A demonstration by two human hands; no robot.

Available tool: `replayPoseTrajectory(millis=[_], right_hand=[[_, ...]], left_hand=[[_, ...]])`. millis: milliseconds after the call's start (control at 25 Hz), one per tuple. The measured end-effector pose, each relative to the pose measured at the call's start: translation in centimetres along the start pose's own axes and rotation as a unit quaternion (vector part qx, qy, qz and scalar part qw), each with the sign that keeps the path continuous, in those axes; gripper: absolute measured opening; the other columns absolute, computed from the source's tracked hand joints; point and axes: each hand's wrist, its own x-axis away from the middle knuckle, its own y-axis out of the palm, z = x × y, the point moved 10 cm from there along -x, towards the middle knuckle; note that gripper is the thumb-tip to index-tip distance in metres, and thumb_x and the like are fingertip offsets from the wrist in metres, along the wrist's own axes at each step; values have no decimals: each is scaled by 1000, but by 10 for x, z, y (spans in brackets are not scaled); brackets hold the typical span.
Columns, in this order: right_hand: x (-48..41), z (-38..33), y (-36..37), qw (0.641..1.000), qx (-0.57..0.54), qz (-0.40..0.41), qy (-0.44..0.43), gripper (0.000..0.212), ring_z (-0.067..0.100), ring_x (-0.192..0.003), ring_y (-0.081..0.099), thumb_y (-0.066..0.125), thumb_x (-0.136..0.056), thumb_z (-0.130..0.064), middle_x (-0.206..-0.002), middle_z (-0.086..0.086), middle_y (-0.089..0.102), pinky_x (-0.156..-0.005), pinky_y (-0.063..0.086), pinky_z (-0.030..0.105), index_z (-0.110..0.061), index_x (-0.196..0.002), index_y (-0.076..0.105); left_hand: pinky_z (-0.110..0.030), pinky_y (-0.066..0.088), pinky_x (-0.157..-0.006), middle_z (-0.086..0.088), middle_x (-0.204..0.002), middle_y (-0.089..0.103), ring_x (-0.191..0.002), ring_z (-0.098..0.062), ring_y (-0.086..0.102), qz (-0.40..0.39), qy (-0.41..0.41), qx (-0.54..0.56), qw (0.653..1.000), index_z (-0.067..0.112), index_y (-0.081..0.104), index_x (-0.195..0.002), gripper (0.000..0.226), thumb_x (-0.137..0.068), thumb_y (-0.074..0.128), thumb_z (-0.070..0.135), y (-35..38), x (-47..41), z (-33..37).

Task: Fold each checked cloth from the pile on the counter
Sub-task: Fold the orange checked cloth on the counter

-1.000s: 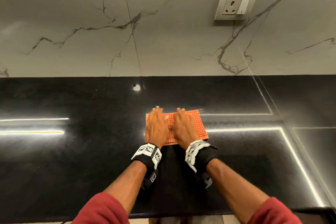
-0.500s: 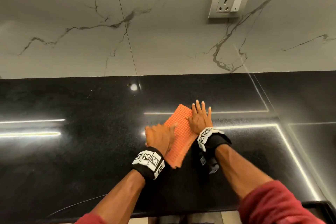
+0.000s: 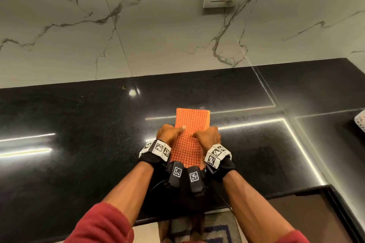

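Orange checked cloth (image 3: 192,118) lying lengthwise on black table (image 3: 79,116); left hand (image 3: 169,134) and right hand (image 3: 207,136) gripping its side edges, fingers curled round fabric, thumbs pressing on top

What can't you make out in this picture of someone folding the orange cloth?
Head view, the only one:
Fingers of the left hand and right hand: curled round the edges of the orange checked cloth; only thumbs and knuckles show.
The cloth's near end: behind the wrist bands.
White object on the counter: cut off by the right edge, unidentifiable.
The pile of cloths: outside the frame.
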Motion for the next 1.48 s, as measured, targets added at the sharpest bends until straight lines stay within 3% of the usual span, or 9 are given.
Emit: replayPoseTrajectory(millis=[120,280,480,600,720,920,1040,1280,1480], right_hand=[[-7,10,8,997,-66,-39,27,32,29,-85,67,77,-73,-25,-98,13,71,-77,56,37,-2,-92,67],[-4,-3,16,996,-87,-13,19,35,30,-89,65,69,-77,-33,-98,14,70,-81,56,40,-1,-91,64],[5,-16,55,920,-327,-197,92,28,31,-86,71,72,-87,-18,-98,19,71,-75,60,44,5,-99,62],[4,-38,34,944,-300,-138,-2,24,28,-87,69,72,-84,-8,-103,19,68,-76,57,41,2,-104,64],[20,-82,17,951,-224,-133,-168,55,24,-102,65,76,-79,-10,-111,11,67,-90,53,38,-16,-130,55],[40,-132,-7,941,-21,-48,-334,49,17,-90,67,87,-66,-13,-98,2,71,-79,57,31,-17,-110,68],[52,-146,-16,918,76,30,-387,41,14,-87,65,82,-72,-17,-95,-1,69,-78,52,26,-17,-110,66],[67,-156,-27,866,201,137,-437,13,21,-94,55,67,-85,-20,-92,2,64,-87,49,38,-19,-98,71],[44,-139,-22,910,130,32,-393,19,25,-135,39,70,-87,-27,-136,4,56,-109,34,49,-17,-104,70]], left_hand=[[-39,58,-76,-18,-97,71,-82,-27,69,-78,-34,227,970,-6,67,-103,35,-92,64,27,5,7,-12],[-32,53,-72,-11,-92,72,-83,-21,69,-123,-17,307,943,1,66,-100,26,-98,55,25,2,24,-11],[-29,55,-77,-12,-93,70,-85,-20,67,-113,9,372,921,-2,64,-107,23,-96,57,17,-17,37,0],[-28,57,-67,-14,-92,68,-77,-18,67,-27,44,331,942,0,62,-106,18,-89,66,7,-48,38,1],[-38,58,-83,-17,-103,70,-94,-25,69,37,122,286,950,11,53,-128,53,-81,73,-1,-81,42,16],[-11,53,-81,6,-107,71,-95,0,65,57,265,61,961,22,67,-120,58,-66,86,9,-114,57,61],[0,43,-80,1,-107,72,-91,1,62,143,305,-66,939,17,68,-119,58,-65,87,10,-125,66,80],[-27,51,-95,-5,-103,74,-98,-15,69,219,336,-146,904,13,70,-115,47,-71,85,13,-128,79,92],[-27,54,-80,7,-88,71,-84,-7,65,220,307,-160,912,22,75,-93,25,-71,85,30,-134,76,81]])
